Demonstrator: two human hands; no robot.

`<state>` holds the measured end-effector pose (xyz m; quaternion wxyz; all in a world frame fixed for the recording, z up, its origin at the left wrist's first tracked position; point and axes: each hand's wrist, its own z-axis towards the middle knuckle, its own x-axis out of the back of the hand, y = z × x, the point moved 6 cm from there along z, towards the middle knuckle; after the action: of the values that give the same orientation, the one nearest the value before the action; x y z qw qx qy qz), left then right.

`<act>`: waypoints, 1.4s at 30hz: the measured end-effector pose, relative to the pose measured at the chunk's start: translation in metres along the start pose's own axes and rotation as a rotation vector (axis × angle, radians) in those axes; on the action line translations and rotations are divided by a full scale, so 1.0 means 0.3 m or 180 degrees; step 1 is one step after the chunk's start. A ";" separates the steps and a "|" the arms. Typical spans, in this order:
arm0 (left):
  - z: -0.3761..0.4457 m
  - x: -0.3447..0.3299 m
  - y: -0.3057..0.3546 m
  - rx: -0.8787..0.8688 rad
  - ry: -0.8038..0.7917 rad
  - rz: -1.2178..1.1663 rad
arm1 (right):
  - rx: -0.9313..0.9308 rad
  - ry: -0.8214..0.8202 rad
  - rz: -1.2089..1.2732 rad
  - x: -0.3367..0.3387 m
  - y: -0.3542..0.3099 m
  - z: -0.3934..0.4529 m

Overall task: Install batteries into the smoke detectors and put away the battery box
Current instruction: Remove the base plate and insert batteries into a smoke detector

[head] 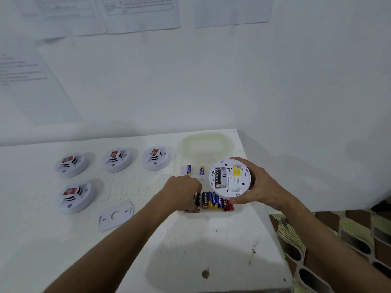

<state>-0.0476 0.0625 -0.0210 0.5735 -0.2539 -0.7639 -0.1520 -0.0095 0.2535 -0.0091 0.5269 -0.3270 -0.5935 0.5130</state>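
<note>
My right hand holds a white round smoke detector back side up above the battery box; one black battery lies in its open compartment. The clear battery box rests on the white table with a row of several batteries at its near side and two blue-yellow batteries further back. My left hand reaches into the box, its fingers closed around a black battery. Several more detectors sit face up at the left.
The box's translucent lid lies behind the box near the wall. A white mounting plate lies flat left of my left forearm. The table's right edge drops to a patterned floor. Papers hang on the wall.
</note>
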 end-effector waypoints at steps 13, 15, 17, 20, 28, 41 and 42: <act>-0.114 0.219 -0.099 -0.0181 0.0626 -0.2662 | 0.0079 -0.0040 -0.0057 -0.013 -0.042 0.011; -0.126 0.244 -0.081 -0.0240 0.0584 -0.3155 | 0.0141 -0.0080 -0.0064 -0.030 -0.060 0.025; -0.125 0.252 -0.060 -0.0315 0.0601 -0.3047 | 0.0183 -0.0128 -0.0097 -0.054 -0.076 0.040; -0.121 0.248 -0.056 -0.0354 0.0800 -0.2662 | 0.0213 -0.0157 -0.0107 -0.083 -0.089 0.060; -0.132 0.253 -0.105 -0.0374 0.1318 -0.3002 | 0.0236 -0.0204 -0.0096 -0.118 -0.090 0.079; -0.148 0.210 -0.112 -0.0346 0.1627 -0.2271 | 0.0184 -0.0161 0.0002 -0.145 -0.085 0.095; -0.149 0.199 -0.115 -0.0373 0.1524 -0.2330 | 0.0188 -0.0161 0.0044 -0.140 -0.090 0.097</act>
<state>-0.0440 0.0233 0.0513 0.6273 0.0437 -0.6391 -0.4428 -0.0236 0.1998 0.0068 0.5176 -0.3023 -0.5890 0.5420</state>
